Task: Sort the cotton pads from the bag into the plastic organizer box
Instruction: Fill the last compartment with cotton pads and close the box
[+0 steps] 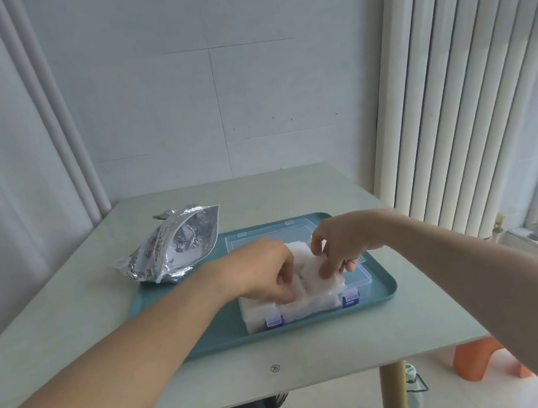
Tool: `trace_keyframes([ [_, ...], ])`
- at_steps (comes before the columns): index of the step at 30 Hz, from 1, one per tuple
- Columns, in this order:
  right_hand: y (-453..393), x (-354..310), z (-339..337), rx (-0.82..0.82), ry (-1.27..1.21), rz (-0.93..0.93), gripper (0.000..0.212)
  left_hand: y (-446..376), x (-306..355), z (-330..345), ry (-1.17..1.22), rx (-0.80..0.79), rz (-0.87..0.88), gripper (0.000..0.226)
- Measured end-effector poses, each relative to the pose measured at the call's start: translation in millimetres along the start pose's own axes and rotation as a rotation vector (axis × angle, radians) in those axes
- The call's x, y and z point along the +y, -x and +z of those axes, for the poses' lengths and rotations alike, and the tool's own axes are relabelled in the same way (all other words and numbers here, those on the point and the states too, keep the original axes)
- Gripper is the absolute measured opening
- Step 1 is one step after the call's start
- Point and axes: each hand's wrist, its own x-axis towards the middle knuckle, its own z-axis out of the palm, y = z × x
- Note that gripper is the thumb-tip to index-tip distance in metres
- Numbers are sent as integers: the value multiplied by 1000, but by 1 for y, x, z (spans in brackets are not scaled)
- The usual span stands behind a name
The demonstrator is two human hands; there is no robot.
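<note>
A clear plastic organizer box (358, 286) with blue latches stands open on a teal tray (382, 295), its lid (266, 233) lying flat behind it. White cotton pads (308, 297) fill its compartments in stacks. My left hand (266, 271) reaches into the left middle of the box, fingertips curled down onto a stack. My right hand (338, 242) pinches a stack of pads at the box's middle right. A crumpled silver foil bag (171, 247) lies open at the tray's back left corner.
The tray sits on a pale green table (315, 346) against a white wall. Vertical blinds and a window are at the right. An orange stool (483, 360) and a bottle (414, 387) stand on the floor under the table's right corner.
</note>
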Motion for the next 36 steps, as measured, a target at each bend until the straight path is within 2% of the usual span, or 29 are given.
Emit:
trace_keyframes([
  [3,2,0,6,49,-200,39,54,-2,2,-1,13,-10,17,36],
  [8,10,2,14,178,-234,120,35,-3,3,-1,-11,-7,42,44],
  [11,12,5,21,271,-104,90,42,-6,8,0,9,5,50,37],
  [14,21,1,25,370,36,13,37,-7,13,2,16,-15,23,28],
  [20,26,5,25,217,132,-12,26,-9,18,5,-21,-52,-48,29],
  [23,23,7,22,194,202,-46,30,-10,22,5,-27,-23,-51,31],
  [27,17,11,23,206,175,-93,33,-13,23,7,-52,18,-56,34],
  [32,23,18,12,120,67,-125,22,-19,22,3,-72,8,-39,42],
  [36,17,23,15,110,106,-185,35,-21,24,2,-86,-17,-20,37],
])
